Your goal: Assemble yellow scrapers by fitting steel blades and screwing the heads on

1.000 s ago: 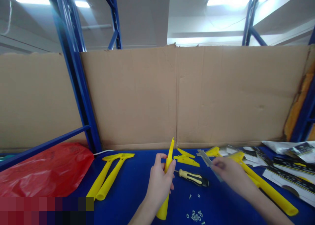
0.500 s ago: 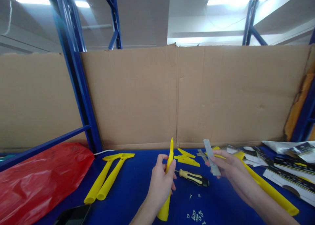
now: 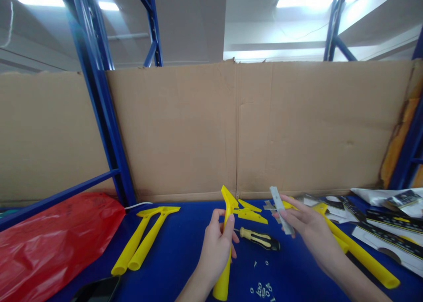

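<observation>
My left hand [image 3: 215,241] is closed around the shaft of a yellow plastic scraper handle [image 3: 222,279], held nearly upright with its flared head at the top. Pinched between the thumb and fingers of my right hand [image 3: 309,225] is a flat grey metal blade [image 3: 280,208], tilted and apart from the handle. Between the hands lies a screwdriver [image 3: 260,239] with a cream and black grip. Several flat yellow plastic pieces [image 3: 251,215] rest behind it, close to some more metal strips [image 3: 268,206]. Small nuts and screws [image 3: 262,289] are scattered nearer to me.
Two yellow handles [image 3: 150,238] lie at left, by a red plastic bag [image 3: 62,244] and a dark phone [image 3: 97,289]. More yellow handles [image 3: 366,254] and printed packaging [image 3: 390,240] cover the right side. A cardboard panel [image 3: 185,130] stands behind the blue table.
The yellow handle has turned in my left hand, so its flared head now shows broader. The blade in my right hand has moved slightly left and turned a little.
</observation>
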Demonstrator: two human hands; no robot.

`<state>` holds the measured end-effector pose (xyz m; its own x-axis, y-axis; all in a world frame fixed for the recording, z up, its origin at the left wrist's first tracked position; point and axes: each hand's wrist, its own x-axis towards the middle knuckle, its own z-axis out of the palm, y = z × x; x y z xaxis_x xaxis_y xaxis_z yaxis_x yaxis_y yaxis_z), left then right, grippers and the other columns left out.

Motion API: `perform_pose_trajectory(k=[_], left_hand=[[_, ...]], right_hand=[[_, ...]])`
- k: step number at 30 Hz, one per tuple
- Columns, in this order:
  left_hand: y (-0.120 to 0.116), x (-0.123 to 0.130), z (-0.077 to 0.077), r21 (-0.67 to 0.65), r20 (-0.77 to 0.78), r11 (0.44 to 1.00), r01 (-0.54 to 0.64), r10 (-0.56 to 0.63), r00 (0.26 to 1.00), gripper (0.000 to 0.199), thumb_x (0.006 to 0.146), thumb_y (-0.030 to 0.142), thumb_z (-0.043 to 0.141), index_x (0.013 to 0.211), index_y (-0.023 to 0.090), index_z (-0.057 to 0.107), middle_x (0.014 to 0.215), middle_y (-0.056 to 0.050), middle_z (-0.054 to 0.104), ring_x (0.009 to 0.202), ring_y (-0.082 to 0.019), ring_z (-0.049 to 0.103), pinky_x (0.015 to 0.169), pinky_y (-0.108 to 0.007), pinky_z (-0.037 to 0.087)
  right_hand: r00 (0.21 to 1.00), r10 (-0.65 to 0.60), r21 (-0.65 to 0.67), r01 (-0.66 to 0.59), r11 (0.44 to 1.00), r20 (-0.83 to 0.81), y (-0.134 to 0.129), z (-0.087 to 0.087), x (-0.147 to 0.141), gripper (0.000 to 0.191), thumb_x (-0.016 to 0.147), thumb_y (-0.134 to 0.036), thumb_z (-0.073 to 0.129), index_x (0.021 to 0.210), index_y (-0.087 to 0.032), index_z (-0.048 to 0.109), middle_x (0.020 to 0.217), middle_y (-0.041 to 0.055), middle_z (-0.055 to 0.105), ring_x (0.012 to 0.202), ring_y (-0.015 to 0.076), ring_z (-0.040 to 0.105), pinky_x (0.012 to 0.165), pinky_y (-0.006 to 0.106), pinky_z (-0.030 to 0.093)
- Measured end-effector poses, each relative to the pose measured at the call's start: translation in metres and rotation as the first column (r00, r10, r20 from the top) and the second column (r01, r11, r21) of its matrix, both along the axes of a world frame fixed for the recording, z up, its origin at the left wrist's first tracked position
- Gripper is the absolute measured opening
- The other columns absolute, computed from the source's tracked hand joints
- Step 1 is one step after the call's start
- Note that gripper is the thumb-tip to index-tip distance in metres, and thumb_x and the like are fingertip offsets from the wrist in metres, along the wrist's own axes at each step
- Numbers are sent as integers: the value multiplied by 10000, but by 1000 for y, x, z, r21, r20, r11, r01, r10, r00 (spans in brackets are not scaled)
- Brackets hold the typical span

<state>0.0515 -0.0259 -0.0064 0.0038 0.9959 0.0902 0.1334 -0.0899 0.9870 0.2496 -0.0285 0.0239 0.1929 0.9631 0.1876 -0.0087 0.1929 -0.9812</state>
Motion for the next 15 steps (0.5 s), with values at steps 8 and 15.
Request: perform_pose_trajectory(k=[8, 15], left_hand=[[1, -1, -3, -1, -5, 1000, 6, -6, 1000, 390, 822, 591, 410, 948, 223, 391, 573, 60, 545, 327, -89, 474, 300, -168, 331], [1, 0, -5, 4, -13, 1000, 15, -15, 1000, 396, 822, 600, 402, 951, 225, 392, 583, 60, 550, 324, -86, 471, 300, -168, 326]], right_hand=[[994, -93, 62, 89, 994, 62, 1, -5, 3, 614, 607, -495, 718, 1127, -176, 646, 674, 52, 737, 543, 182, 558, 478, 281, 416], [987, -151, 58, 148, 987, 48, 3, -5, 4, 504, 549, -546, 740, 900, -195, 651, 637, 58, 734, 586, 225, 631, 526, 301, 464]])
